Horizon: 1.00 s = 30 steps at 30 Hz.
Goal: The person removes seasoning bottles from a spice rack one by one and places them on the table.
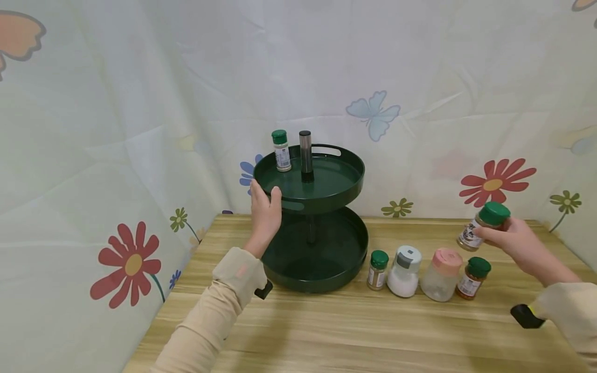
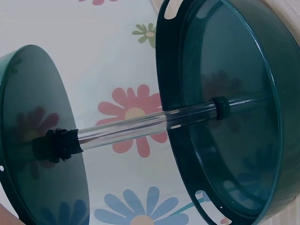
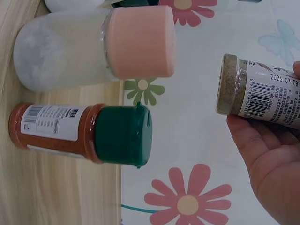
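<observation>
A two-tier dark green turntable rack has an upper tray [image 1: 336,199] and a lower tray [image 1: 322,284], joined by a central post [image 2: 124,133]. My left hand [image 1: 266,212] rests at the upper tray's left front rim, fingers straight and thumb raised. On that tray stands a green-capped spice jar [image 1: 282,155], left of the post's top. At the right, my right hand [image 1: 522,243] grips another spice jar [image 3: 269,91], tilted and held above the table. Its green cap [image 1: 494,213] points up and right; brownish powder shows at its base.
Right of the rack, a small green-capped jar [image 1: 377,272], a white-lidded shaker [image 1: 403,274], a pink-lidded shaker [image 1: 440,274] and a jar of red spice [image 1: 472,280] stand in a row on the wooden table [image 1: 354,331]. A flowered curtain [image 1: 443,62] hangs behind.
</observation>
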### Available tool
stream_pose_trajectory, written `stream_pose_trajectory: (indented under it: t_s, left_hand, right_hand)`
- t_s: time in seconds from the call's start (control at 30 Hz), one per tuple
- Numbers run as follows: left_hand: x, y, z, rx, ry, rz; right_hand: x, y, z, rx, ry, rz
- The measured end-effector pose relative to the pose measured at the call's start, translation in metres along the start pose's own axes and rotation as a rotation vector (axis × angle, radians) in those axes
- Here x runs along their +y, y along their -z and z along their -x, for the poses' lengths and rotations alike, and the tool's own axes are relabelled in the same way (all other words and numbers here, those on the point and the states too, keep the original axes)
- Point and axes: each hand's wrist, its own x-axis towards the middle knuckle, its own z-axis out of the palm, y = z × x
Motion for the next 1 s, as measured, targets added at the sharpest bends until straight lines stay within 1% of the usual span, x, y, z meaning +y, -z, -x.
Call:
stream_pose_trajectory:
  t_s: [0.1, 0.2, 0.33, 0.53, 0.6, 0.7, 0.83, 0.87, 0.9, 0.97, 1.0]
  left_hand:
    - [0.000, 0.000, 0.000, 0.000, -0.005, -0.001]
    - [0.000, 0.000, 0.001, -0.003, -0.004, 0.000]
    - [0.000, 0.001, 0.001, -0.001, 0.000, 0.004]
    - [-0.001, 0.000, 0.000, -0.001, 0.008, -0.002]
    - [-0.002, 0.000, -0.001, 0.000, 0.003, -0.005]
    - [-0.002, 0.000, 0.000, 0.003, -0.008, -0.013]
    - [-0.002, 0.000, 0.000, 0.006, -0.018, -0.018]
    - [-0.002, 0.000, 0.000, 0.006, -0.018, -0.017]
    - [-0.002, 0.000, 0.000, 0.003, -0.019, -0.016]
    - [-0.002, 0.000, 0.000, 0.002, -0.020, -0.014]
    - [-0.002, 0.000, 0.000, 0.000, -0.020, -0.014]
  right_hand:
    - [0.005, 0.003, 0.001, 0.014, 0.001, -0.027]
    - [0.010, 0.006, 0.002, 0.031, -0.008, -0.023]
    - [0.015, 0.008, 0.004, 0.055, -0.035, -0.011]
    - [0.019, 0.010, 0.007, 0.090, -0.068, -0.055]
    - [0.024, 0.012, 0.007, 0.102, -0.094, -0.033]
    - [0.049, 0.015, 0.002, 0.116, -0.139, 0.009]
    - [0.115, 0.025, -0.015, 0.197, -0.215, 0.069]
    - [0.127, 0.027, -0.018, 0.199, -0.211, 0.059]
    - [0.139, 0.028, -0.021, 0.223, -0.237, 0.058]
    - [0.155, 0.031, -0.023, 0.227, -0.242, 0.049]
    - [0.161, 0.032, -0.023, 0.209, -0.228, 0.042]
